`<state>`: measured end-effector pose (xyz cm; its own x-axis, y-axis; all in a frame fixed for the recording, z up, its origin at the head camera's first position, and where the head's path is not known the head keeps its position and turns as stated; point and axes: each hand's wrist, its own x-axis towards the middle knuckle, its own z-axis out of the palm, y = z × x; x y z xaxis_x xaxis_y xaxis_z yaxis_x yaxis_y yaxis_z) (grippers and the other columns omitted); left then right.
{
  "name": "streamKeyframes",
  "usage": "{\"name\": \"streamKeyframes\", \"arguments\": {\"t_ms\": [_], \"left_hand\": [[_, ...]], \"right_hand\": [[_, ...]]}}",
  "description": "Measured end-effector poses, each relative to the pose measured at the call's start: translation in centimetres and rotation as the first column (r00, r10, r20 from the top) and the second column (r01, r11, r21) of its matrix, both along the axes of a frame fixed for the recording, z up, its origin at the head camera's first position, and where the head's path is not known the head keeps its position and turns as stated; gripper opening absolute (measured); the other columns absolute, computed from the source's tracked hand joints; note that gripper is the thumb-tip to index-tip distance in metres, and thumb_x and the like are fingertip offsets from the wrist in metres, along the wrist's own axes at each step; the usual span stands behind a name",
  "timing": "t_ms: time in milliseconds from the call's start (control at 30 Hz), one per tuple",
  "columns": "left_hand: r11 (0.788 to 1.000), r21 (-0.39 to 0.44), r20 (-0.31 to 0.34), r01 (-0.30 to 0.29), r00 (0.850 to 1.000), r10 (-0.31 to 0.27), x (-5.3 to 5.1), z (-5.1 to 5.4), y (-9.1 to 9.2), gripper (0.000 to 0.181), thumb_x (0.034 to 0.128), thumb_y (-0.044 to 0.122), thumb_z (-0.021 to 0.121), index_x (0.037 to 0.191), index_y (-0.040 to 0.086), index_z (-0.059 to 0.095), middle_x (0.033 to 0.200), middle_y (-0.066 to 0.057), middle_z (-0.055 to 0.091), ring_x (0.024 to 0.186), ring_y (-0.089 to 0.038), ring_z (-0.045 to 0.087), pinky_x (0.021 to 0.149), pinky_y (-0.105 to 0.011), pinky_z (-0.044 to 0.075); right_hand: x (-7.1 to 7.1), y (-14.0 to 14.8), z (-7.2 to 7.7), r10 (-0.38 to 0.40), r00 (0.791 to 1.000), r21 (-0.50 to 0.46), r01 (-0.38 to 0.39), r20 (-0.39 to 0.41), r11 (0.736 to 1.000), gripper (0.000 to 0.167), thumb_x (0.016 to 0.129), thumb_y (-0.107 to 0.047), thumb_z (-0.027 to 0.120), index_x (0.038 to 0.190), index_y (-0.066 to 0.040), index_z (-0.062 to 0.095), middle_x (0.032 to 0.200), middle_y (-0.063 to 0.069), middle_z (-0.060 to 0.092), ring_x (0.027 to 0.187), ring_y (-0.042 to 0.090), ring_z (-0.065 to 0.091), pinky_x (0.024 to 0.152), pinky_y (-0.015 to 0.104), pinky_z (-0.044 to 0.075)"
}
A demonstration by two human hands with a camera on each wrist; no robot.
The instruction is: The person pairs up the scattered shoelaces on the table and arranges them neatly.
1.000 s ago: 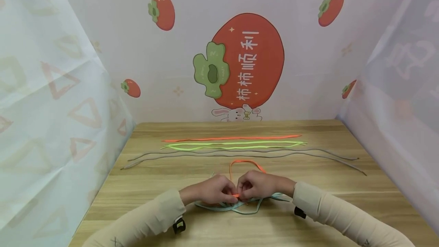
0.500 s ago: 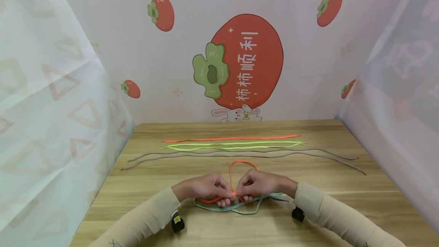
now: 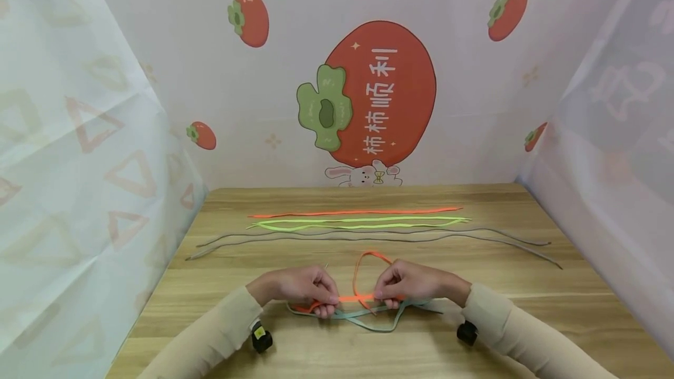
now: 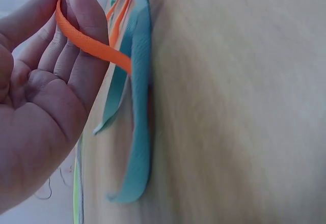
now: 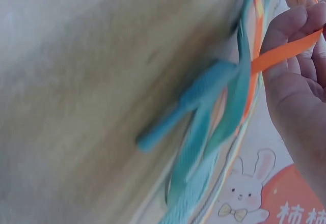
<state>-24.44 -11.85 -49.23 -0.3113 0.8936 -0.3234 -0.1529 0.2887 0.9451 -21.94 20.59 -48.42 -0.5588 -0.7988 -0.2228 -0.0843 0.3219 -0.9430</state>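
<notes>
An orange shoelace (image 3: 348, 298) is drawn straight between both hands, low over the table. My left hand (image 3: 309, 287) pinches it between thumb and fingers; in the left wrist view a length of the orange shoelace (image 4: 84, 42) curves across that hand's fingers. My right hand (image 3: 413, 281) pinches the other side, and a strip hangs across its palm in the right wrist view. Behind the hands, the orange shoelace rises in a loop. A teal shoelace (image 3: 368, 327) lies in loose loops beneath them, its flat bands (image 4: 138, 81) near the left hand. The fingertips partly hide the orange lace.
Farther back on the wooden table (image 3: 210, 285), another orange shoelace (image 3: 358, 212), yellow-green shoelaces (image 3: 363, 226) and grey shoelaces (image 3: 337, 238) lie stretched sideways. A printed cloth (image 3: 263, 86) stands behind the table, with side walls at left and right.
My hands were together at the orange shoelace; they have moved apart, left and right, and a straight orange length now spans between them. The orange loop behind has shrunk and shifted slightly.
</notes>
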Motion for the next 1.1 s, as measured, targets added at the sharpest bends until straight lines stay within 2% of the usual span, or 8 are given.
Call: {"name": "streamKeyframes", "arguments": {"t_ms": [233,367,500,600,700,867,967,1100], "left_hand": [[0.999,0.044,-0.052,-0.005,0.999,0.007,-0.4,0.6,-2.0,0.041,0.1073,0.014,0.062,0.119,-0.025,0.061,0.093,0.002,0.076,0.078,-0.004,0.070,0.072,-0.018,0.059],[0.999,0.016,-0.093,-0.039,0.995,0.041,-0.3,1.2,-3.3,0.040,0.1069,0.018,0.064,0.118,-0.021,0.065,0.092,0.001,0.076,0.078,-0.004,0.070,0.071,-0.019,0.059],[0.998,0.010,-0.098,-0.056,0.994,0.056,-0.2,1.5,-4.5,0.041,0.1072,0.018,0.063,0.118,-0.022,0.064,0.093,-0.001,0.075,0.078,-0.004,0.069,0.071,-0.019,0.060],[0.998,0.019,-0.106,-0.065,0.992,0.067,-0.3,1.7,-5.4,0.041,0.1077,0.017,0.062,0.118,-0.023,0.063,0.092,-0.001,0.074,0.078,-0.004,0.069,0.072,-0.020,0.060],[0.996,0.018,-0.124,-0.082,0.989,0.084,-0.2,1.9,-6.3,0.042,0.1079,0.017,0.062,0.117,-0.024,0.062,0.092,-0.002,0.074,0.078,-0.004,0.069,0.072,-0.021,0.060],[0.995,0.014,-0.145,-0.103,0.984,0.104,0.0,2.2,-7.7,0.043,0.1080,0.017,0.061,0.116,-0.025,0.061,0.093,-0.003,0.074,0.079,-0.004,0.070,0.071,-0.021,0.061],[0.993,0.008,-0.159,-0.117,0.980,0.117,-0.1,2.4,-8.6,0.042,0.1081,0.017,0.061,0.116,-0.024,0.062,0.093,-0.002,0.074,0.079,-0.004,0.070,0.073,-0.021,0.061],[0.991,0.009,-0.173,-0.133,0.976,0.133,-0.2,2.4,-9.7,0.040,0.1082,0.017,0.061,0.115,-0.023,0.063,0.093,-0.002,0.074,0.080,-0.004,0.068,0.073,-0.021,0.060]], "right_hand": [[-0.5,1.6,1.0,-0.007,0.998,0.003,0.008,-0.055,1.000,0.031,0.109,-0.021,0.061,0.110,0.006,0.076,0.083,0.002,0.069,0.075,0.007,0.061,0.072,0.022,0.056],[-0.8,2.4,1.3,-0.006,0.998,0.010,0.006,-0.057,1.000,0.033,0.110,-0.021,0.060,0.111,0.007,0.075,0.082,0.011,0.067,0.074,0.010,0.060,0.076,0.023,0.057],[-1.0,3.3,1.6,-0.007,0.997,0.017,0.008,-0.072,1.000,0.033,0.110,-0.021,0.059,0.111,0.008,0.075,0.085,0.030,0.065,0.075,0.009,0.060,0.074,0.023,0.057],[-1.1,4.0,2.0,-0.024,0.994,0.036,0.027,-0.102,0.999,0.033,0.110,-0.022,0.059,0.110,0.007,0.075,0.088,0.035,0.064,0.074,0.007,0.060,0.072,0.025,0.055],[-1.2,4.7,2.3,-0.044,0.992,0.053,0.051,-0.118,0.997,0.033,0.109,-0.023,0.060,0.110,0.007,0.075,0.084,0.024,0.067,0.073,0.007,0.059,0.070,0.025,0.054],[-1.2,5.7,2.5,-0.039,0.992,0.040,0.043,-0.116,0.998,0.032,0.109,-0.021,0.060,0.110,0.008,0.073,0.083,0.003,0.067,0.073,0.008,0.057,0.066,0.024,0.052],[-1.3,6.3,2.5,-0.046,0.992,0.046,0.051,-0.114,0.998,0.031,0.109,-0.021,0.060,0.108,0.007,0.074,0.082,-0.001,0.067,0.072,0.008,0.057,0.066,0.024,0.053],[-1.2,7.1,2.6,-0.072,0.990,0.070,0.081,-0.119,0.994,0.031,0.109,-0.023,0.061,0.106,0.004,0.075,0.081,0.000,0.067,0.073,0.006,0.060,0.070,0.028,0.058]]}}
